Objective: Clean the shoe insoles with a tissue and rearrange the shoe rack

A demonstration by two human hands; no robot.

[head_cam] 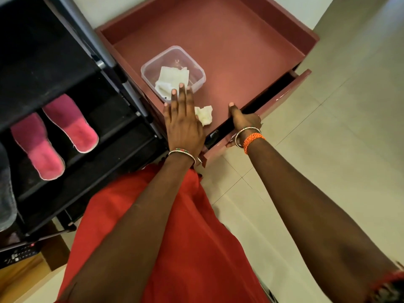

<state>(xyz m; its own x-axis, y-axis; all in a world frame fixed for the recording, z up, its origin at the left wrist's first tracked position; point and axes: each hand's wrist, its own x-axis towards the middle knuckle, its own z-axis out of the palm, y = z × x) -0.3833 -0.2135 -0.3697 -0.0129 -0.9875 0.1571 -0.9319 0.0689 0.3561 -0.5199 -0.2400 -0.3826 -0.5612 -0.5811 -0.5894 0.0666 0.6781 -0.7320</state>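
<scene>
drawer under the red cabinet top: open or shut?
Open. The drawer front stands out from the cabinet, leaving a dark gap, and the right hand rests on its edge.

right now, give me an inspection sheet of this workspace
surface: maroon cabinet top, drawer below partly open
job's things: tissues in clear tub; crumpled tissue beside it; pink slippers on black shoe rack
clutter: grey shoe at rack edge
grippers: left hand flat, open, fingertips at the tub; right hand gripping the cabinet's front edge
cables: nothing seen
surroundings: pale tiled floor
</scene>
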